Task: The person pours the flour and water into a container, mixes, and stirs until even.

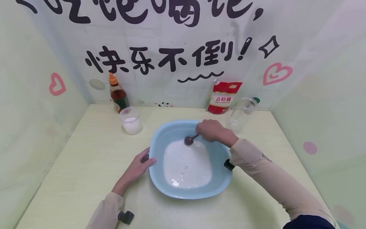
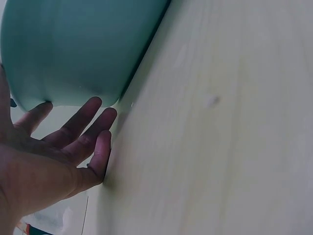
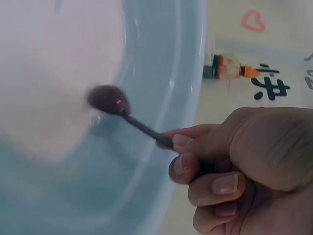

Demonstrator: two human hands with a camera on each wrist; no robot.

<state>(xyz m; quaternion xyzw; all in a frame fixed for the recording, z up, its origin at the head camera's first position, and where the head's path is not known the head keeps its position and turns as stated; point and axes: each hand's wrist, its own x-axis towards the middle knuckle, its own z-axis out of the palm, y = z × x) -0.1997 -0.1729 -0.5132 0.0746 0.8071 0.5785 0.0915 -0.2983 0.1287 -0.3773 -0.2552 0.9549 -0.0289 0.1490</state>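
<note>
Over the basin [image 1: 157, 173], the right hand [image 1: 212, 130] has its fingers clamped on a spoon [image 1: 188, 141] near the far edge of the white liquid [image 1: 188, 165]. The left hand [image 1: 140, 165] touches the basin's wall, fingers apart

Relative to the worktop [image 1: 85, 159] centre, head view: orange-capped bottle [image 1: 118, 96], 11 o'clock; clear cup [image 1: 131, 122] with white contents, 10 o'clock; red pouch [image 1: 222, 100], 1 o'clock; transparent container [image 1: 241, 112], 2 o'clock; black-lettered backdrop [image 1: 171, 35], 12 o'clock.
</note>
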